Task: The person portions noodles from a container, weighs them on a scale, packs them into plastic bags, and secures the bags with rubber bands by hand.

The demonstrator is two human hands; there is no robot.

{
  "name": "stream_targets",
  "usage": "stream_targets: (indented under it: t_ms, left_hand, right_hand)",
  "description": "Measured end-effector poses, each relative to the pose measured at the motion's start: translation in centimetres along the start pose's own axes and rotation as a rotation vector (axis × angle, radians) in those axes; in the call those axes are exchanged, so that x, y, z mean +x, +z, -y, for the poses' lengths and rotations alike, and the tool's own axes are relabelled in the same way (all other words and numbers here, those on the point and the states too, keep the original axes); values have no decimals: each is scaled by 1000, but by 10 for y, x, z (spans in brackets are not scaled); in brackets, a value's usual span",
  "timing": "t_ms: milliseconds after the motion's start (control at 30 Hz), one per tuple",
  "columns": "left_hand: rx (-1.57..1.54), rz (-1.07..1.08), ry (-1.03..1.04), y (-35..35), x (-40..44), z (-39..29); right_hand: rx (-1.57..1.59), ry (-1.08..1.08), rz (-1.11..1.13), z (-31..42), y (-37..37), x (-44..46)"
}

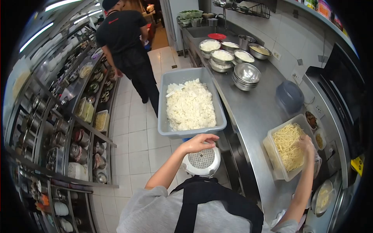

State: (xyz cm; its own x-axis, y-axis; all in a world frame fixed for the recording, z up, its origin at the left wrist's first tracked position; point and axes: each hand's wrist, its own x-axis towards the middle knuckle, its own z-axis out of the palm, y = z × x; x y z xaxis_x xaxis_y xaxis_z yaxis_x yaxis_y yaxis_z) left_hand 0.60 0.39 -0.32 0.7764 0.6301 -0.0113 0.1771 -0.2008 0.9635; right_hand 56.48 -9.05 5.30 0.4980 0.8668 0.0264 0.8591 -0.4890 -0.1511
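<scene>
My right hand [306, 145] is at the right side of a translucent plastic tub [273, 158] of pale yellow noodles [286, 144]. Its fingers are curled into the noodles, and their tips are partly hidden. My left hand [200, 143] is in the air above a white stool [201, 160] with a perforated seat, fingers stretched out and holding nothing. Just beyond it stands a big grey bin [164, 97] full of white rice [190, 106]. A white scoop [175, 90] lies on the rice at its far left.
The steel counter [248, 116] holds rice bowls [222, 56], stacked empty bowls [246, 75] and a dark rounded container [290, 96]. On the left, shelves [83, 136] carry pots and tubs. A person in black [122, 42] is in the aisle beyond the bin.
</scene>
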Motion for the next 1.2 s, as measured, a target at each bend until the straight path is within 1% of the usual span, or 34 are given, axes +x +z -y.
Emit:
stream_targets:
  t_ms: [33, 67, 100, 167, 200, 267, 300, 333, 367, 433, 467, 500, 567, 600, 633, 700, 733, 767, 800, 833, 867, 933, 1067, 1133, 1167, 1200]
  left_hand:
    - [-95, -10, 45, 3, 7, 3]
    - [-74, 65, -68, -32, -12, 0]
    - [-59, 60, -63, -35, 0, -9]
    - [-38, 55, -9, -41, 38, -33]
    - [-42, 52, 5, -44, 50, -41]
    - [-117, 75, -37, -42, 70, -28]
    - [-124, 162, -26, -34, 82, -29]
    - [-142, 167, -22, -29, 89, -33]
    - [-147, 155, -29, -28, 98, -39]
    - [-163, 226, -26, -12, 118, -52]
    - [-177, 257, -29, -5, 124, -55]
    - [-177, 301, 6, 1, 130, -51]
    - [-198, 348, 11, 10, 135, -58]
    - [-211, 391, 22, 13, 137, -61]
    - [-243, 409, 14, 15, 139, -62]
    - [-249, 418, 27, 18, 145, -57]
    - [-248, 414, 43, 19, 146, -55]
    - [-273, 404, 36, 20, 146, -56]
    - [-275, 424, 33, 19, 146, -57]
    - [-262, 423, 33, 18, 148, -59]
    - [-252, 420, 35, 18, 150, -60]
    - [-251, 430, 52, 20, 152, -63]
    - [-222, 466, 94, 22, 158, -67]
    - [-221, 485, 111, 24, 159, -69]
    - [-213, 487, 122, 24, 159, -71]
    - [-206, 488, 133, 25, 159, -72]
  right_hand:
    - [29, -5, 102, -15, -9, 4]
    - [97, 59, 203, 6, 36, -8]
    - [-125, -266, 202, 7, 13, -5]
    - [-244, -150, 160, 38, -45, -8]
    - [-226, -120, 195, 43, -53, -7]
    - [-193, -59, 264, 51, -67, -7]
    - [-95, -1, 170, 33, -45, 8]
    - [65, 151, 230, 63, -53, 0]
    - [-41, 100, 232, 79, -42, 1]
    - [0, 37, 225, 105, -16, -15]
    - [-5, 53, 238, 102, 9, -21]
    - [-104, -53, 186, 97, 41, -21]
    - [-201, -157, 136, 98, 40, -25]
    - [-101, 10, 214, 104, 5, -32]
    - [0, 180, 291, 105, -14, -35]
    - [162, 143, 48, 64, -20, -22]
    - [310, 154, 127, 71, -55, -30]
    - [750, 161, -132, 58, -52, -45]
    - [657, 68, -168, 57, -72, -50]
    - [590, 78, -116, 47, -85, -40]
    - [457, 126, -71, 60, -116, -44]
    - [361, 208, -67, 85, -155, -56]
    - [250, 229, -79, 97, -202, -57]
    - [10, 58, -168, 107, -226, -60]
    - [39, 54, -188, 112, -236, -64]
    - [11, -13, -201, 108, -244, -61]
